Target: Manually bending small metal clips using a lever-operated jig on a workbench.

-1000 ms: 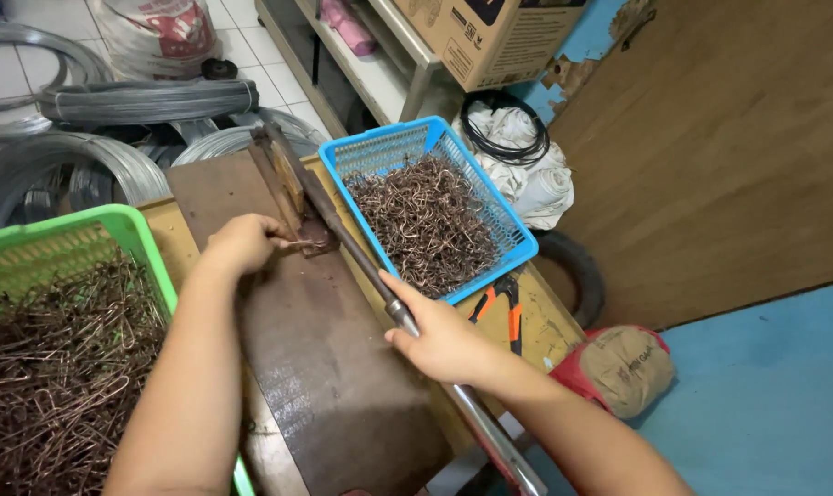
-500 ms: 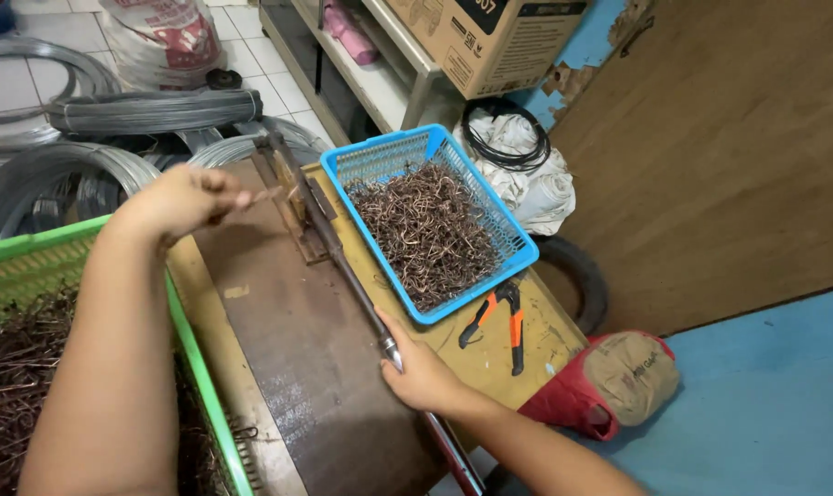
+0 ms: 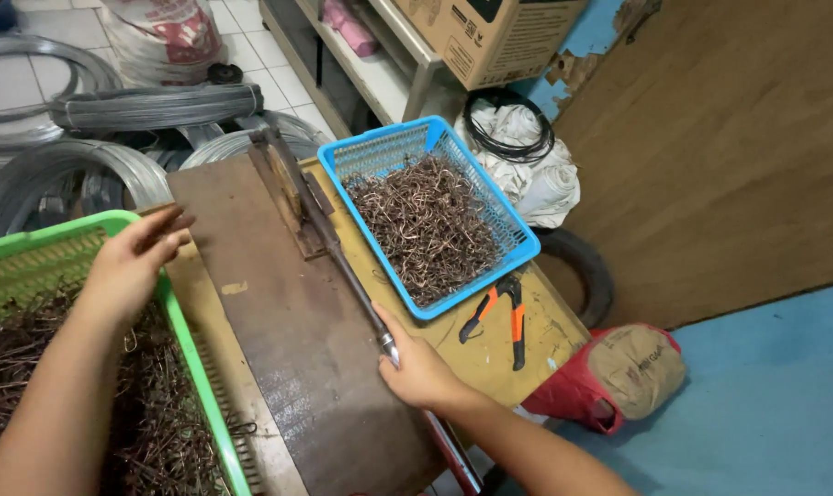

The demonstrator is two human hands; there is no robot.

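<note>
Lever work pauses: the long grey metal lever bar (image 3: 357, 289) lies low along the dark wooden surface (image 3: 288, 349), right hand (image 3: 416, 367) clenched around it, while the left hand (image 3: 132, 262), fingers released, has moved back over the green plastic basket (image 3: 191, 367) of bent wire.

A brown cardboard box (image 3: 490, 37) with dark print sits on the metal shelf (image 3: 389, 69) at the top. A white plastic sack (image 3: 159, 37) with red print stands on the tiled floor, top left. A tan printed sack (image 3: 632, 367) lies bottom right.
</note>
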